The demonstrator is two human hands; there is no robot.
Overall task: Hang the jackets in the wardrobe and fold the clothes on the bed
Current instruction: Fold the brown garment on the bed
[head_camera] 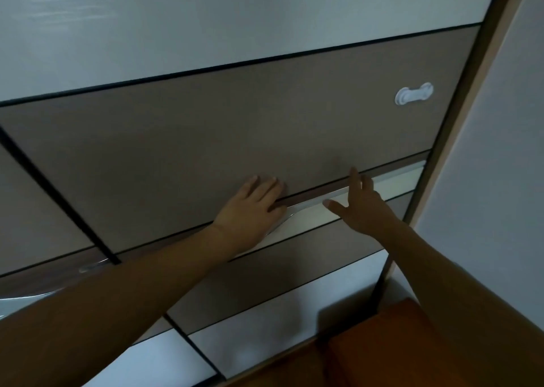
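Head view: left hand is pressing flat on the wardrobe door, fingers straight and together, fingertips lying at the handle rail. Right hand is touching that rail, fingers spread.

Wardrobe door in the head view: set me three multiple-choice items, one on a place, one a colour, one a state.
1. Where on the wardrobe door is the white latch? A upper right of the brown panel; B bottom left corner; C top white panel.
2. What colour is the block at lower right? A green; B orange; C blue.
3. How is the left hand? A a fist; B flat on the door; C gripping a hanger.
Answers: 1 A, it sits high and right on brown; 2 B, plainly orange; 3 B, straight fingers lie on the panel.
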